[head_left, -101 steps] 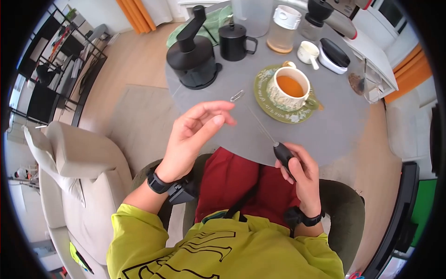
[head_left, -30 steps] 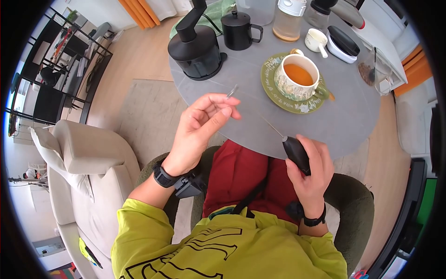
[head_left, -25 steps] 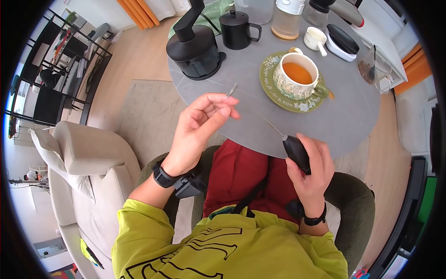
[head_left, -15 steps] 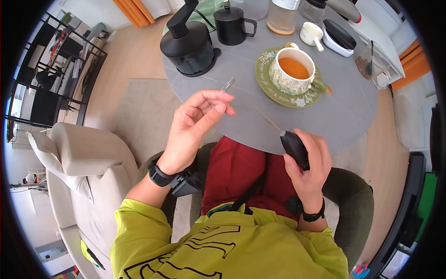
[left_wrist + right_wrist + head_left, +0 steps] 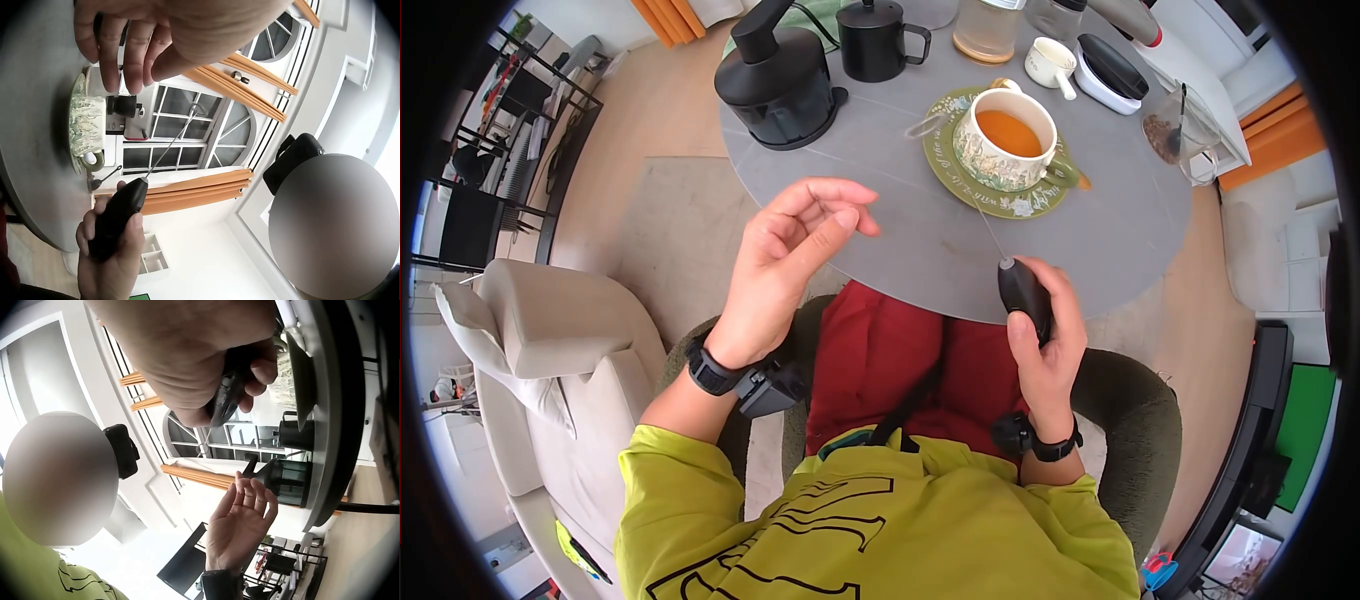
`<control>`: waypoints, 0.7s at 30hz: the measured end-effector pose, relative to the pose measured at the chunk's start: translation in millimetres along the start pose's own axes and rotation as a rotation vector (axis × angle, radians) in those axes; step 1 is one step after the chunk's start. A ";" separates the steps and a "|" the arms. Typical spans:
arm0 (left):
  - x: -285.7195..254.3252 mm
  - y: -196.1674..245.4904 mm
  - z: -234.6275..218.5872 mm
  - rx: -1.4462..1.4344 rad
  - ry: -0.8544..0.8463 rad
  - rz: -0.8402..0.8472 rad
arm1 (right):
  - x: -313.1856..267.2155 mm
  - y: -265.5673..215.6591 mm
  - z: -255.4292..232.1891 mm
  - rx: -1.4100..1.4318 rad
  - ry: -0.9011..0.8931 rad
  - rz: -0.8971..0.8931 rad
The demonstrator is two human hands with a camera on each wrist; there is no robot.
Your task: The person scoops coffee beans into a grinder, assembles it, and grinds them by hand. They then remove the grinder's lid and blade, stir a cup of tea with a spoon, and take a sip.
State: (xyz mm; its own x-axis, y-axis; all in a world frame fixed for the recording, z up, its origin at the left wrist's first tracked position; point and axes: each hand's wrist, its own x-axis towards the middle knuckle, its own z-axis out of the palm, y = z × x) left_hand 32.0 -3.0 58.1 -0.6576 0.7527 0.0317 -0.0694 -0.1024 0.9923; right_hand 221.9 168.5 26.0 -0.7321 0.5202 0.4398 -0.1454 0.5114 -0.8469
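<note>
My right hand (image 5: pixel 1050 345) grips the black handle of a milk frother (image 5: pixel 1022 292). The frother's thin wire shaft points up, and its whisk head (image 5: pixel 925 125) overlaps the left rim of the green saucer (image 5: pixel 1020 206) in the head view. On that saucer stands a patterned cup (image 5: pixel 990 160) holding an orange-brown drink (image 5: pixel 1010 132). My left hand (image 5: pixel 785 255) is raised at the table's near edge, fingers loosely bent, holding nothing. The left wrist view shows the whole frother (image 5: pixel 119 215) upright in the right hand, apart from the left fingers.
On the grey round table (image 5: pixel 1100 250) stand a black hand-cranked grinder (image 5: pixel 780 90), a black lidded mug (image 5: pixel 872 45), a small white cup with a handle (image 5: pixel 1050 62), a black-and-white case (image 5: pixel 1112 72) and a clear container (image 5: pixel 1165 135). A beige sofa (image 5: pixel 570 310) is at left.
The frother's whisk has swung up and right, from beside my left fingertips to over the saucer's rim. My right hand has turned with it. The view has shifted slightly; the cup stays put.
</note>
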 end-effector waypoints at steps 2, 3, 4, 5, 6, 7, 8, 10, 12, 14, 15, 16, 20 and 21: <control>0.1 -0.2 -0.2 0.005 -0.003 0.002 | 0.1 -0.4 -0.4 0.010 -0.008 0.010; 0.1 -0.4 -0.2 0.006 -0.002 0.003 | 0.1 -0.5 -0.8 0.020 -0.014 0.019; 0.2 -0.6 -0.1 0.007 -0.001 0.003 | 0.3 -0.4 -0.8 0.019 -0.014 0.020; 0.3 -0.7 0.0 0.006 -0.003 0.002 | 0.8 -0.3 -0.5 0.028 -0.015 0.007; 0.3 -0.6 -0.1 0.008 -0.004 0.001 | 0.9 -0.2 -0.3 0.037 -0.015 -0.007; 0.3 -0.7 -0.1 0.011 -0.004 0.000 | 0.6 -0.5 -0.7 0.036 -0.015 -0.005; 0.2 -1.0 0.0 0.010 -0.005 -0.001 | 0.5 -1.1 -1.1 0.038 -0.022 0.007; 0.2 -1.4 0.1 0.007 -0.007 0.000 | 0.4 -1.3 -1.2 0.039 -0.030 0.020; 0.3 -1.8 0.0 0.010 -0.007 -0.003 | 1.2 -0.7 -0.5 -0.002 -0.022 -0.017; 0.3 -1.9 0.1 0.012 -0.010 -0.008 | 1.2 -0.4 0.4 -0.015 -0.020 -0.027; 0.2 -1.2 0.2 0.019 -0.008 -0.014 | 1.3 -0.4 0.8 -0.027 -0.020 -0.039; 0.2 -0.9 0.2 0.026 -0.006 -0.021 | 1.9 -0.3 1.2 -0.030 -0.019 -0.034; -1.1 -1.1 0.6 0.019 -0.024 -0.022 | 5.6 0.6 2.4 -0.160 -0.014 -0.165; -1.9 0.5 1.6 0.033 -0.059 -0.012 | 5.8 0.5 2.8 -0.195 -0.012 -0.207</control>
State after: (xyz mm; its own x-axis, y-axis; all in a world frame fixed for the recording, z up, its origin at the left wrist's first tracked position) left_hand 34.4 -3.4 58.7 -0.6113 0.7910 0.0263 -0.0511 -0.0726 0.9961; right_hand 215.7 169.9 27.2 -0.7081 0.3835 0.5929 -0.1628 0.7284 -0.6656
